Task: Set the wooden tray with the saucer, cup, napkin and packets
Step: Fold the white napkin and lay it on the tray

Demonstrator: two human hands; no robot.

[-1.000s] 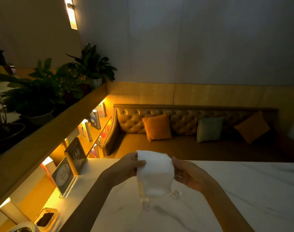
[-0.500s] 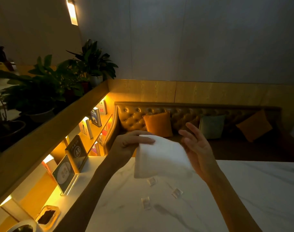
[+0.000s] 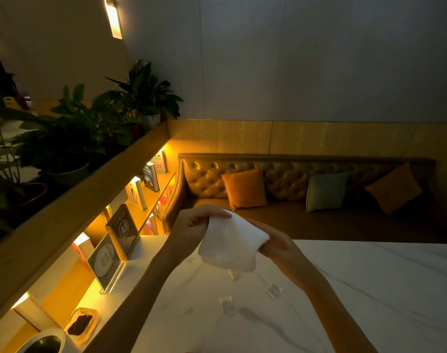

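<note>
A white napkin (image 3: 231, 244) hangs in the air above the marble table (image 3: 357, 289), held by both hands. My left hand (image 3: 194, 222) pinches its upper left corner and my right hand (image 3: 276, 244) grips its right corner. Below the napkin, three small packets lie on the table: one packet (image 3: 233, 274) just under the cloth, one packet (image 3: 274, 290) to the right, one packet (image 3: 226, 304) nearer me. No wooden tray, saucer or cup is in view.
A ledge along the table's left holds acrylic sign stands (image 3: 108, 263), a small dish (image 3: 81, 324) and a white container (image 3: 43, 343). Behind it runs a lit bookshelf with potted plants (image 3: 72, 138) on top. A tufted sofa (image 3: 293, 184) with cushions stands beyond the far edge.
My right hand, open half a second ago, has closed on the napkin's right corner. The napkin now hangs spread between both hands and tilted down toward the left.
</note>
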